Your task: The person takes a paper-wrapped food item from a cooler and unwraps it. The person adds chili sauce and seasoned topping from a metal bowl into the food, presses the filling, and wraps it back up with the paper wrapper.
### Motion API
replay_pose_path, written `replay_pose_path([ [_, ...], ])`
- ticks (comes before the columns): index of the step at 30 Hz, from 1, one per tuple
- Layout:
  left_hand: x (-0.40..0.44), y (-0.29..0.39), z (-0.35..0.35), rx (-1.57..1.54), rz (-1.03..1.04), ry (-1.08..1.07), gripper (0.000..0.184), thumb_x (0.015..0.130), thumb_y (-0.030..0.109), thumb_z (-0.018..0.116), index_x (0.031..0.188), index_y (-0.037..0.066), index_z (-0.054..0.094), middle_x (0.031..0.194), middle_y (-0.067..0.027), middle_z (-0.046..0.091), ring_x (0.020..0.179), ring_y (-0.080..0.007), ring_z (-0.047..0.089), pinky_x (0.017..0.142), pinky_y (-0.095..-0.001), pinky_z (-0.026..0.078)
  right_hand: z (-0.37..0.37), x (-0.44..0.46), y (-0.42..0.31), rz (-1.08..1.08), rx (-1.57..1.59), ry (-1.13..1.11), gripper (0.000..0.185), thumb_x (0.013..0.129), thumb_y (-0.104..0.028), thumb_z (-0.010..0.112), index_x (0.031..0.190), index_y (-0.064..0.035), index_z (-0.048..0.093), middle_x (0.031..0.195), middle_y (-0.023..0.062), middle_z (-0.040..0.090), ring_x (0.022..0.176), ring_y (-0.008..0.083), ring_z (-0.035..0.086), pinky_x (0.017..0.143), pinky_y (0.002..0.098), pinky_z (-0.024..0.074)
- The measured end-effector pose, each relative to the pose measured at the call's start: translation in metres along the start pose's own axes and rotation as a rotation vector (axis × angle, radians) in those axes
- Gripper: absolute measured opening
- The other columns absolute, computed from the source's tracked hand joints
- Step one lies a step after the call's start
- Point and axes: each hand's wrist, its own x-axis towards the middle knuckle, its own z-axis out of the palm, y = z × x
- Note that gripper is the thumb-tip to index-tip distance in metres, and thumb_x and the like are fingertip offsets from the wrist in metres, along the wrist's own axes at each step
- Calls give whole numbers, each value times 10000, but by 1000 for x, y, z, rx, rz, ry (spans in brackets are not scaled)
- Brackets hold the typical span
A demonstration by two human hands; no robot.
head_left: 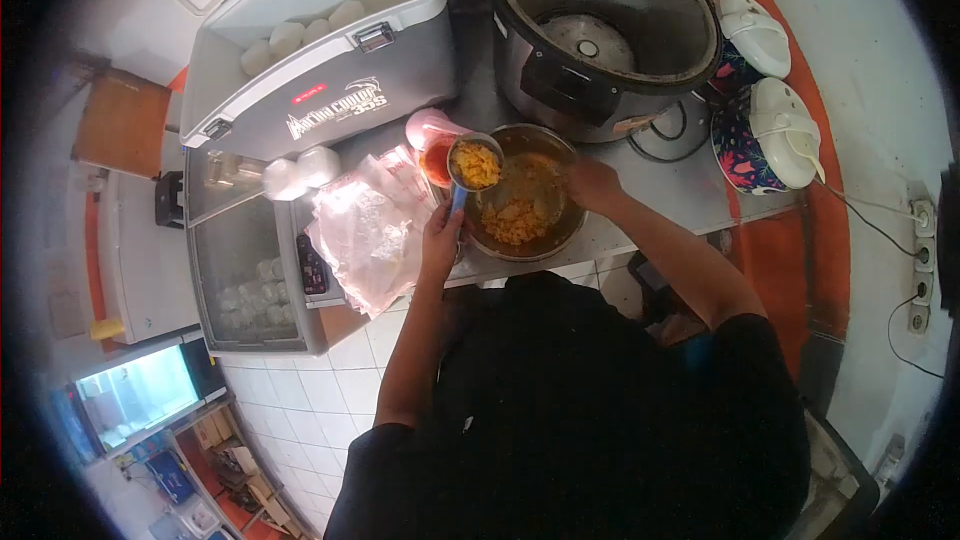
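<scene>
A ladle (459, 199) filled with yellow-orange food (476, 165) is held by its blue handle in my left hand (441, 236), over the left rim of a metal bowl. More of the same food lies in the bottom of that bowl (572, 232). My right hand (592, 186) is closed at the bowl's right rim; what it grips, if anything, is too blurred to make out. Left of the ladle stands a container with red contents (437, 162), beside a pink item (430, 127). Plastic bags (370, 230) are piled left of my left hand.
A large open cooker (610, 90) stands behind the bowl. An open grey cooler (330, 100) with white bundles is at the back left, more white bundles (301, 173) in front of it. Two patterned pots (740, 145) are at the right, near cables and a power strip (922, 250).
</scene>
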Motion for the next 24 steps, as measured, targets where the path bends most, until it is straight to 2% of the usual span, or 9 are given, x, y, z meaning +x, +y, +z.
replay_pose_path([
  [4,-3,14,4,187,19,55,363,955,159,529,1271,-16,496,746,-26,589,620,-99,543,539,-238,440,15,-34,-9,-166,10,-140,242,834,-157,538,1032,-88,660,939,189,628,904,346,628,732,457,520],
  [6,-3,9,1,119,13,18,360,955,157,528,1269,-16,496,748,-28,588,620,-98,543,537,-236,441,10,-41,-11,-234,25,-168,250,817,-140,551,1036,-89,659,942,180,630,906,346,628,730,460,524],
  [11,-3,6,-2,28,8,-39,357,951,148,528,1264,-19,496,777,-32,592,643,-96,555,544,-227,453,-37,-25,-10,92,-90,-89,287,784,-153,565,1036,-50,656,901,183,662,880,339,655,760,446,533],
  [15,5,-10,-7,20,24,-21,351,950,156,532,1259,-8,504,809,-25,597,673,-89,565,549,-223,462,-27,-33,-24,90,-40,-256,273,763,-175,563,958,-21,675,874,197,668,871,344,662,754,442,537],
  [18,0,-1,-3,34,39,-12,349,951,162,531,1257,-4,506,812,-20,594,675,-85,561,549,-225,461,43,-16,-25,22,86,-282,257,769,-194,560,883,-1,686,909,202,671,868,356,657,729,449,533],
  [20,-4,6,1,62,35,14,350,952,165,530,1258,-2,507,808,-17,591,670,-83,557,548,-226,459,83,-1,-28,-390,-100,-305,268,793,-198,528,839,22,676,910,215,669,852,369,648,712,463,522],
  [21,-4,6,2,23,12,13,351,952,165,528,1260,-4,506,803,-16,589,662,-82,553,547,-226,456,87,2,-36,-398,-100,-303,268,793,-198,528,839,22,676,910,215,669,852,369,648,712,463,522],
  [23,-3,9,2,-8,-6,15,353,953,166,527,1261,-5,505,799,-15,587,655,-82,548,545,-226,453,94,10,-53,-56,168,-212,324,811,-276,573,935,4,681,948,214,661,865,351,649,773,440,510],
  [24,-2,8,1,5,-15,0,349,953,167,525,1257,-3,508,800,-16,587,644,-82,545,543,-225,449,91,11,-58,-60,173,-207,324,811,-276,573,935,4,681,948,214,661,865,351,649,773,440,510],
])
